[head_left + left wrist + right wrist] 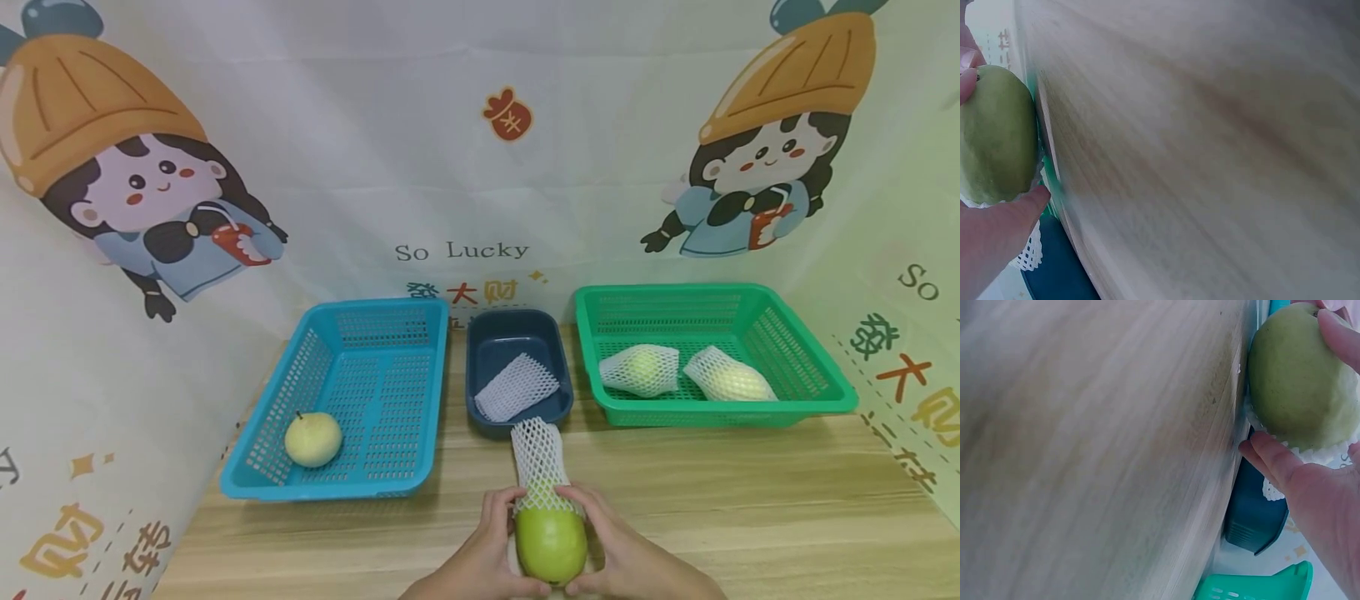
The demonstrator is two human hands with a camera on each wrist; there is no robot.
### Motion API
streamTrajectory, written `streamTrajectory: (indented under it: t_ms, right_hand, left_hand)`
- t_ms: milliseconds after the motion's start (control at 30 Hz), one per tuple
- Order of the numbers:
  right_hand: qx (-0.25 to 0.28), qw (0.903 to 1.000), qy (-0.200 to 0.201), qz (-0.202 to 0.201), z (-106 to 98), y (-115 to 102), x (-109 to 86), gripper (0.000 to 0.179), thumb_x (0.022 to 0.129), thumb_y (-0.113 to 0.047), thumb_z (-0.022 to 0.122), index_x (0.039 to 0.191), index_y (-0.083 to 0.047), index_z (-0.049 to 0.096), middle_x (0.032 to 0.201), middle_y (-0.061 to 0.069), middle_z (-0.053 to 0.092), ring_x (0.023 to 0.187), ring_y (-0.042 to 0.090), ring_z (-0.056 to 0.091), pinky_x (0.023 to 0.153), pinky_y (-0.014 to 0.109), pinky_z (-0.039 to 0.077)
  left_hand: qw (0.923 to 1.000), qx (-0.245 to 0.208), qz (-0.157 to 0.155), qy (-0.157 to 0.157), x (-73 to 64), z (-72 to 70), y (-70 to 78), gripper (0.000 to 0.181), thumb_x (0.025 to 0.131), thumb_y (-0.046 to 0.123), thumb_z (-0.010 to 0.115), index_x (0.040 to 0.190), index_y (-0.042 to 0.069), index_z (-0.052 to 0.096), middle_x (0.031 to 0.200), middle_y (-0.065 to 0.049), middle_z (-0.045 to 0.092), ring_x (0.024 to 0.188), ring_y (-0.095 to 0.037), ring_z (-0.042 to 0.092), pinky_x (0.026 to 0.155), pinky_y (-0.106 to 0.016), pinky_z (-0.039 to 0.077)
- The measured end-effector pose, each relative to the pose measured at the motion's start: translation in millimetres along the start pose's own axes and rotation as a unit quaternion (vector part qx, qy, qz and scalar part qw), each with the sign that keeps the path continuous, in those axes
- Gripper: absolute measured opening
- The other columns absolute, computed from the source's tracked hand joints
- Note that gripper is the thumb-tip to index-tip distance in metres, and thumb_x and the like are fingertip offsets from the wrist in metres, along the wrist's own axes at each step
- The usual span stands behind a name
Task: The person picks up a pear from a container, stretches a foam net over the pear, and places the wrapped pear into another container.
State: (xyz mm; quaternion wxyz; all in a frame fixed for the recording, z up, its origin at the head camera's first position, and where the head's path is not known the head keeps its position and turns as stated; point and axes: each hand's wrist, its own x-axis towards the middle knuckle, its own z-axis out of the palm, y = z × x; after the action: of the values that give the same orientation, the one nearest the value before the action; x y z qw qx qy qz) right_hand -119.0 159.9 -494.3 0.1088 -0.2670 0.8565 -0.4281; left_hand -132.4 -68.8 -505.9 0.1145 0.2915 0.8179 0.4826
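Observation:
Both hands hold a smooth green oval fruit (551,546) just above the wooden table's near side. A white foam net sleeve (538,454) covers the fruit's far end and stretches loosely beyond it toward the dark blue bin. My left hand (491,546) grips the left side, its fingertips at the sleeve's edge and its thumb at the near end. On the opposite side my right hand (611,542) grips in the same way. In the right wrist view, the net's scalloped edge rings the fruit (1300,378) close to the fingers.
A blue basket (337,487) at left holds one pale yellow pear (313,439). The dark blue bin (517,321) in the middle holds another foam net (517,387). At right, a green basket (712,408) holds two net-wrapped fruits (645,371). A printed cloth (465,183) hangs behind.

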Motion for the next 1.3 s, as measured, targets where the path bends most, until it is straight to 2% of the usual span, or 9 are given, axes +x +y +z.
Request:
streamTrajectory:
  t_ms: [167, 300, 400, 633, 800, 1000, 1300]
  right_hand:
    - [0.013, 0.9997, -0.012, 0.019, -0.9, 0.0, 0.6, 0.098, 0.069, -0.045, 0.076, 0.145, -0.029, 0.015, 0.147, 0.014, 0.022, 0.131, 0.037, 0.031, 0.097, 0.06, 0.036]
    - [0.004, 0.9999, 0.001, 0.013, -0.5, 0.4, -0.1, 0.094, 0.07, -0.045, 0.075, 0.144, -0.028, 0.019, 0.145, 0.011, 0.027, 0.13, 0.034, 0.034, 0.098, 0.054, 0.038]
    - [-0.011, 0.9998, 0.016, 0.008, 0.7, 0.9, -0.7, 0.091, 0.071, -0.047, 0.074, 0.142, -0.027, 0.023, 0.143, 0.008, 0.03, 0.128, 0.032, 0.036, 0.099, 0.049, 0.04]
    - [-0.03, 0.9986, 0.044, 0.006, 3.1, -0.5, -1.1, 0.088, 0.07, -0.046, 0.076, 0.14, -0.025, 0.027, 0.137, 0.005, 0.034, 0.124, 0.027, 0.042, 0.097, 0.043, 0.043]
    - [-0.033, 0.9976, 0.061, 0.006, 3.8, -2.5, -0.6, 0.088, 0.069, -0.045, 0.077, 0.139, -0.023, 0.028, 0.134, 0.004, 0.036, 0.116, 0.021, 0.046, 0.091, 0.036, 0.048]
    - [0.011, 0.9974, 0.071, -0.006, 5.7, -2.6, -0.2, 0.085, 0.07, -0.035, 0.079, 0.137, -0.018, 0.03, 0.129, 0.005, 0.036, 0.098, 0.011, 0.049, 0.078, 0.024, 0.052]
    - [0.025, 0.9924, 0.106, -0.057, 10.5, -1.4, 2.7, 0.077, 0.071, -0.029, 0.08, 0.13, -0.012, 0.034, 0.12, 0.008, 0.037, 0.088, 0.007, 0.047, 0.069, 0.022, 0.053]
  left_hand:
    - [0.9994, -0.034, -0.009, 0.0, 0.0, 1.0, 0.5, 0.097, 0.066, 0.026, 0.084, 0.135, 0.007, 0.02, 0.125, -0.013, 0.027, 0.117, -0.028, 0.049, 0.097, -0.024, 0.045]
    - [0.9989, -0.044, -0.016, 0.005, -1.9, 0.9, 1.5, 0.095, 0.065, 0.024, 0.085, 0.134, 0.007, 0.021, 0.12, -0.012, 0.029, 0.112, -0.028, 0.054, 0.094, -0.025, 0.047]
    - [0.9986, -0.043, -0.028, 0.011, -2.9, 1.0, 2.3, 0.093, 0.065, 0.025, 0.084, 0.133, 0.01, 0.023, 0.117, -0.01, 0.03, 0.107, -0.023, 0.057, 0.092, -0.023, 0.048]
    - [0.9973, -0.059, -0.033, 0.029, -3.7, 2.4, 3.6, 0.089, 0.064, 0.022, 0.085, 0.131, 0.01, 0.026, 0.116, -0.01, 0.031, 0.098, -0.013, 0.051, 0.085, -0.02, 0.051]
    - [0.9961, -0.068, -0.042, 0.038, -3.3, 2.5, 4.9, 0.087, 0.064, 0.019, 0.085, 0.129, 0.011, 0.028, 0.114, -0.009, 0.031, 0.097, -0.012, 0.051, 0.082, -0.019, 0.051]
    - [0.9959, -0.073, -0.035, 0.042, -3.9, -0.2, 5.3, 0.08, 0.066, 0.018, 0.084, 0.125, 0.012, 0.03, 0.109, -0.008, 0.032, 0.096, -0.011, 0.049, 0.077, -0.019, 0.053]
    - [0.9961, -0.067, -0.033, 0.048, -4.2, -2.8, 4.7, 0.074, 0.069, 0.021, 0.082, 0.121, 0.012, 0.031, 0.107, -0.007, 0.032, 0.093, -0.01, 0.046, 0.074, -0.02, 0.053]
